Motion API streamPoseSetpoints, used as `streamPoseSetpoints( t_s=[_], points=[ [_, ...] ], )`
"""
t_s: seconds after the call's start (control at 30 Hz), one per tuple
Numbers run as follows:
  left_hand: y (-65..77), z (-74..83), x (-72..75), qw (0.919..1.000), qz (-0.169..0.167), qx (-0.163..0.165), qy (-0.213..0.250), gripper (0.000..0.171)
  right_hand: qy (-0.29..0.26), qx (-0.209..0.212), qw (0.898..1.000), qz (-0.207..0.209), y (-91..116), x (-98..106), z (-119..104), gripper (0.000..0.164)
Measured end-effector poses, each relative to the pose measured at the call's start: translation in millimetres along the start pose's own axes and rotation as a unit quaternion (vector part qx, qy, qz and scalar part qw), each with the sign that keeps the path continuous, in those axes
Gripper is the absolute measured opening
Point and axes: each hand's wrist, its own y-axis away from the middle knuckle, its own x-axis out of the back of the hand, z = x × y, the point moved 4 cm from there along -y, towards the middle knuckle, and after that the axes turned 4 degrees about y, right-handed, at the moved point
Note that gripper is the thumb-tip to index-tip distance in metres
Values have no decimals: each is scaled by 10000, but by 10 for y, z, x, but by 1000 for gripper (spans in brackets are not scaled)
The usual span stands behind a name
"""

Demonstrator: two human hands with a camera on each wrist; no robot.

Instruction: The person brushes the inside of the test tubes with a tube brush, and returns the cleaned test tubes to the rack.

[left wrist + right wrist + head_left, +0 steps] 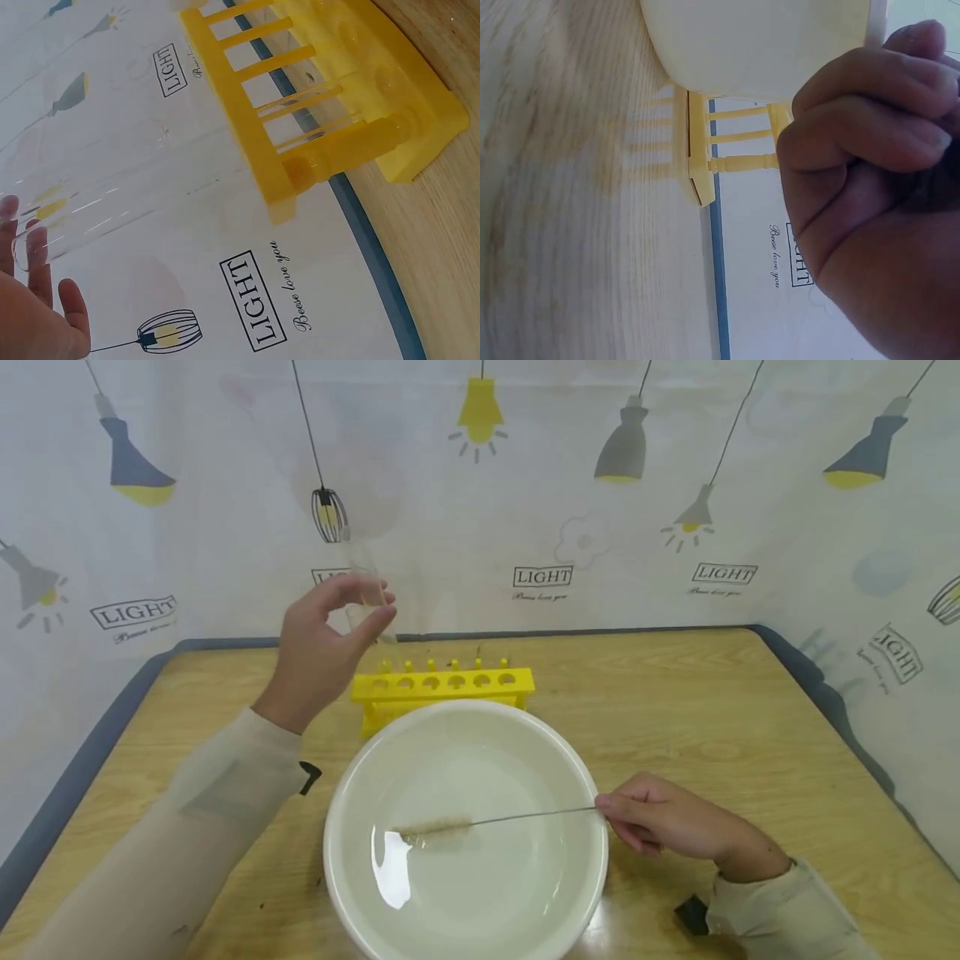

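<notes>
My left hand (318, 635) pinches a clear test tube (363, 564) between thumb and fingers, above the left end of a yellow test tube rack (442, 685). In the left wrist view the test tube (135, 199) has its rounded end up by the fingers, and its lower part overlaps the rack (259, 150). My right hand (675, 818) grips the thin wire handle of a test tube brush (438, 828) at the right rim of a white basin (340, 827). The bristles lie low over the basin, by a bright reflection.
The basin stands at the front of the wooden table (637, 710), close before the rack. A white cloth backdrop (450, 502) printed with lamps rises behind the table and along its sides.
</notes>
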Motion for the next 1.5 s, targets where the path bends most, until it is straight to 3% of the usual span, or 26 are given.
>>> streamPoseSetpoints(
  t_s=[0.2,0.4,0.6,0.93,1.1,1.23,1.5],
  points=[
    [37,155,-8,9995,-54,293,77,26,-34,-72,10000,-29,-8,3,-3,45],
    [28,73,-50,9985,-171,522,58,32,-46,-120,9999,-5,0,2,6,45],
    [25,16,-81,9978,-280,596,111,28,-10,-311,9994,122,-4,8,6,46],
    [62,-23,-127,9961,-484,723,121,29,-76,-281,9995,130,-4,-1,8,47],
    [70,-66,-121,9960,-530,649,325,47,-60,-298,9994,163,3,4,10,47],
    [86,-98,-113,9932,-561,859,543,62,-17,-302,9993,206,5,9,3,47],
    [124,-295,-162,9867,-698,1316,648,41,50,-351,9992,198,-9,-3,8,47]
  ],
)
